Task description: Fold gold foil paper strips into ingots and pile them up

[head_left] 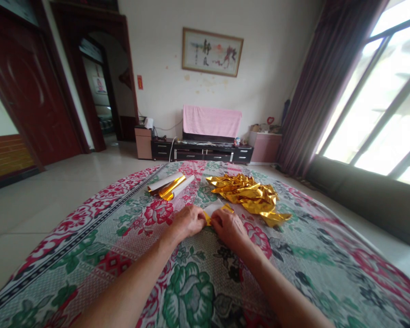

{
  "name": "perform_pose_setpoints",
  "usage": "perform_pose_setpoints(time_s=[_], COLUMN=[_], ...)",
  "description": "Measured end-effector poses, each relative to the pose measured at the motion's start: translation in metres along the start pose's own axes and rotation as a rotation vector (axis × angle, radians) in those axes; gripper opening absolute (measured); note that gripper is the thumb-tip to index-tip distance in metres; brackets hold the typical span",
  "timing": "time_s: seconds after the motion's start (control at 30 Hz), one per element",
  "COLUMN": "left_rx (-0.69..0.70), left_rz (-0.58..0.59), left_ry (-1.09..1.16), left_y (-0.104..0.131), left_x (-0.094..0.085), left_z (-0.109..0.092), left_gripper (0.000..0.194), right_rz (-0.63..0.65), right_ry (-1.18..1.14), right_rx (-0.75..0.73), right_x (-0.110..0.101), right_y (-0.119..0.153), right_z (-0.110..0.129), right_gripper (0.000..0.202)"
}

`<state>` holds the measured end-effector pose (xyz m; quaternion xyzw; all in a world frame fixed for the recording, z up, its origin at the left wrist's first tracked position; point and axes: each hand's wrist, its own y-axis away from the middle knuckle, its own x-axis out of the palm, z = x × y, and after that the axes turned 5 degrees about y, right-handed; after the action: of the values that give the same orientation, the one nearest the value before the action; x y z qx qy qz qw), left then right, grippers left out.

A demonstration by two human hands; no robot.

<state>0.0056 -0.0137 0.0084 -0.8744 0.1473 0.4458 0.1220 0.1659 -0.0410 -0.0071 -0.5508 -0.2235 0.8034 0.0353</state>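
Between my hands lies a sheet of gold foil paper (214, 207), its white back up and some gold edges folded over. My left hand (190, 220) pinches its left edge, fingers closed. Closed on the near right part of the same sheet is my right hand (229, 226); its fingers cover much of the paper. Just beyond and to the right is a heap of folded gold foil pieces (249, 193). To the far left, curled gold foil sheets (172, 186) with white backs lie loosely rolled.
A flowered cloth (123, 255) covers the surface under my hands. Past its far edge stand a low black cabinet (205, 154) and a pink cloth (212, 120) draped over something. A purple curtain (314, 86) hangs by the window on the right.
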Motion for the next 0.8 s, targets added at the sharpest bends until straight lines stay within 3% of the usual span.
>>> perform_pose_setpoints(time_s=[0.47,0.8], left_rx=[0.028,0.051], left_rz=[-0.008,-0.028], left_ry=[-0.015,-0.036], left_y=[-0.0001,-0.0009], left_x=[0.0001,0.0026], left_z=[0.0003,0.0023], left_gripper=[0.023,0.022], right_rz=[0.056,-0.009], right_ry=[0.065,0.015], right_rx=[-0.054,0.037], right_x=[-0.002,0.0026], right_y=[0.0034,0.006], right_z=[0.001,0.0054], right_gripper=[0.023,0.016])
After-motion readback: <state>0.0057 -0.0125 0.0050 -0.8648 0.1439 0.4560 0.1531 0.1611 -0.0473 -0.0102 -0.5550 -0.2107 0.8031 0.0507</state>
